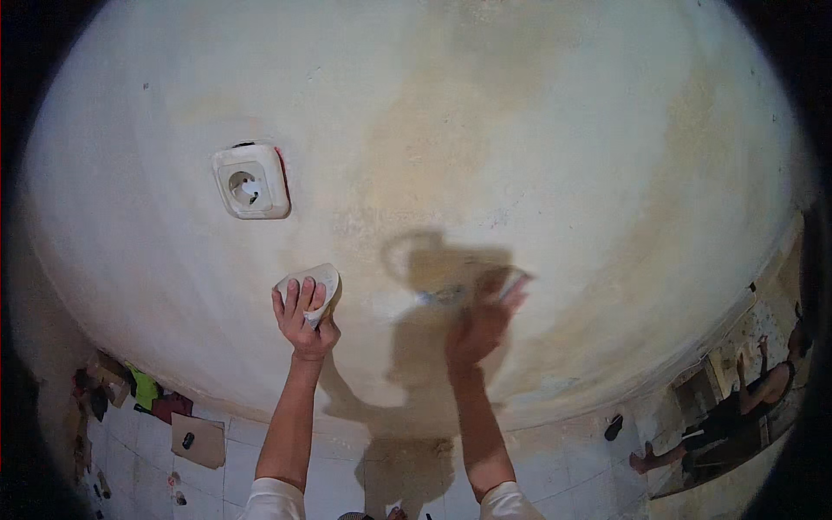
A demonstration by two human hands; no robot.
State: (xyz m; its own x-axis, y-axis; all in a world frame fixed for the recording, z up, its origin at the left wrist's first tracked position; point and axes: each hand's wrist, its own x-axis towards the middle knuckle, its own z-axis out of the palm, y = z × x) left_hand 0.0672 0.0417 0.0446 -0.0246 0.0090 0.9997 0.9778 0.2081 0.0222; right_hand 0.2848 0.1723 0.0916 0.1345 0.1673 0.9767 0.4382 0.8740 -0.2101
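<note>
The left hand point(303, 325) grips a curled pale-grey paper sheet point(327, 277) against the stained off-white wall point(563, 130), fingers point(292, 295) spread apparently to keep it flat, while the blurred right hand point(482, 334), at right, shows no readable grip.

No lettering, number or sign can be read, neither on the pale sheet point(326, 278) under the left hand point(299, 323) nor on the white wall socket point(250, 180) (any print stays indistinct).
</note>
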